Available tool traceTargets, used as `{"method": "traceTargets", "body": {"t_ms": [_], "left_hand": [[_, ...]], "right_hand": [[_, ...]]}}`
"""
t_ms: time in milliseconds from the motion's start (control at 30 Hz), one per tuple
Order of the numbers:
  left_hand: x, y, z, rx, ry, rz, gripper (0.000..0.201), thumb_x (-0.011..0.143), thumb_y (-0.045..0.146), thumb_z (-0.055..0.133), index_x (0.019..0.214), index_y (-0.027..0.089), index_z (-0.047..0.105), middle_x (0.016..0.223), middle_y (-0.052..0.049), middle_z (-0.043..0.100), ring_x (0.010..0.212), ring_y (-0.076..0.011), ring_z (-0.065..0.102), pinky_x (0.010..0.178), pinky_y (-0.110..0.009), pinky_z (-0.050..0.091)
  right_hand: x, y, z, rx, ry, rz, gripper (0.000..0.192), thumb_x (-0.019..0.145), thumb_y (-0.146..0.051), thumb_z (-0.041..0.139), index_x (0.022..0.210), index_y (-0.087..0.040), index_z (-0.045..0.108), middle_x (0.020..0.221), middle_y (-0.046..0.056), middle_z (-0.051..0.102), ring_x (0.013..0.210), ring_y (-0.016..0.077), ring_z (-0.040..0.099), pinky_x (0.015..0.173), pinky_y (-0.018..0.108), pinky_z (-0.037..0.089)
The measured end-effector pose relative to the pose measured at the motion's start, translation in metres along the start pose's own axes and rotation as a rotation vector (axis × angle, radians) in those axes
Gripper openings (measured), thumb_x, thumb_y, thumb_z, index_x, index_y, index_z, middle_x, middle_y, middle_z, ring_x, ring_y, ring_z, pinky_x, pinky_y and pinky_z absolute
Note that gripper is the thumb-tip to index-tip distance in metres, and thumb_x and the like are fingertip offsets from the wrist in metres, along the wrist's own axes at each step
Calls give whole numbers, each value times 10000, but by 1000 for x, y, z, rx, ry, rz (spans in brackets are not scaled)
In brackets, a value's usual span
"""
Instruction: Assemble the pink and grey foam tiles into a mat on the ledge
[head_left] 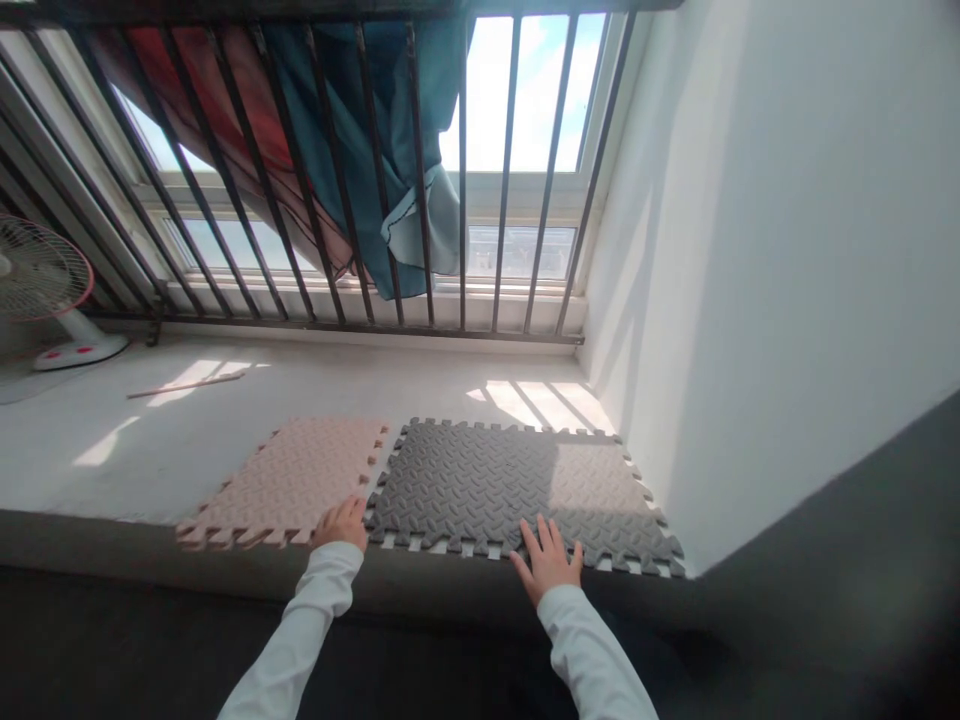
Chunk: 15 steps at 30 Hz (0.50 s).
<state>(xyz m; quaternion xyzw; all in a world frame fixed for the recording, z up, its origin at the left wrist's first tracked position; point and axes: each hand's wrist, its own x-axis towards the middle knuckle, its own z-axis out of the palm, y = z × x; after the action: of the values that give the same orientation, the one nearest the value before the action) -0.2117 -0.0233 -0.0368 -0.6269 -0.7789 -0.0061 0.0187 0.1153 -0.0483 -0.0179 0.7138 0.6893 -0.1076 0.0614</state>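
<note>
Step in hand, as judged: two interlocking foam floor tiles are being laid side by side on the concrete window ledge (225, 400), and the seam between them is about to be closed.

The grey foam tile (480, 480) lies flat at the ledge's front edge, its right side close to the white wall (750, 250) in the right-hand corner. The pink foam tile (292, 480) lies flat to its left, also along the front edge. Their toothed edges face each other; at the front they look nearly meshed, while a narrow gap opens toward the back.

The left hand (341, 525) rests at the front edge on the pink tile's near right corner, right at the seam, fingers curled down; whether it pinches the tile edge cannot be told. The right hand (551, 560) lies flat on the grey tile's front edge, right of its middle, fingers spread, pressing rather than gripping.

Next move, as judged: hold the grey tile still and bring the pink tile's teeth squarely into the grey tile's notches, then press along the seam.

Elsewhere on the ledge: an electric fan (45, 290) at the far left, a thin stick (187, 385) behind the pink tile. The barred window (465, 180) runs along the back edge.
</note>
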Motion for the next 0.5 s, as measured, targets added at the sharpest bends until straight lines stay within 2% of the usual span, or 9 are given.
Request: {"method": "traceTargets", "body": {"t_ms": [67,133,300,433,500], "left_hand": [[1,-22,2,44,-17,4,451,725,103,414,1150,205,524,1241,-69,491,1102,-197,437,924,-306,330],[4,-33,0,67,-51,39,437,716,103,443,1130,206,536,1220,-77,492,1082,-199,440,881,-296,361],[19,-34,-10,117,-95,24,297,675,171,523,945,248,618,1113,-65,522,1015,-224,464,782,-318,405],[42,-35,-15,-6,38,47,281,676,198,499,927,249,614,1143,-47,515,1024,-204,473,875,-296,378],[57,-27,-21,-111,129,51,283,703,239,471,956,253,597,1154,-37,512,1051,-191,461,924,-274,354]], "right_hand": [[-1,1,-2,7,-6,-6,493,834,-468,287,1310,-339,259,1409,24,214,1287,221,165,966,588,117],[-1,2,-2,19,-4,-4,492,836,-468,275,1308,-328,272,1409,22,217,1287,222,163,970,586,116],[1,3,1,77,-19,-12,524,828,-512,245,1312,-313,270,1415,24,195,1290,223,152,976,586,105],[3,2,4,83,-25,24,517,829,-495,259,1312,-310,269,1413,9,201,1291,216,146,985,581,92],[3,1,6,85,-9,30,515,827,-482,281,1310,-307,274,1409,12,215,1290,221,150,986,582,89]]}}
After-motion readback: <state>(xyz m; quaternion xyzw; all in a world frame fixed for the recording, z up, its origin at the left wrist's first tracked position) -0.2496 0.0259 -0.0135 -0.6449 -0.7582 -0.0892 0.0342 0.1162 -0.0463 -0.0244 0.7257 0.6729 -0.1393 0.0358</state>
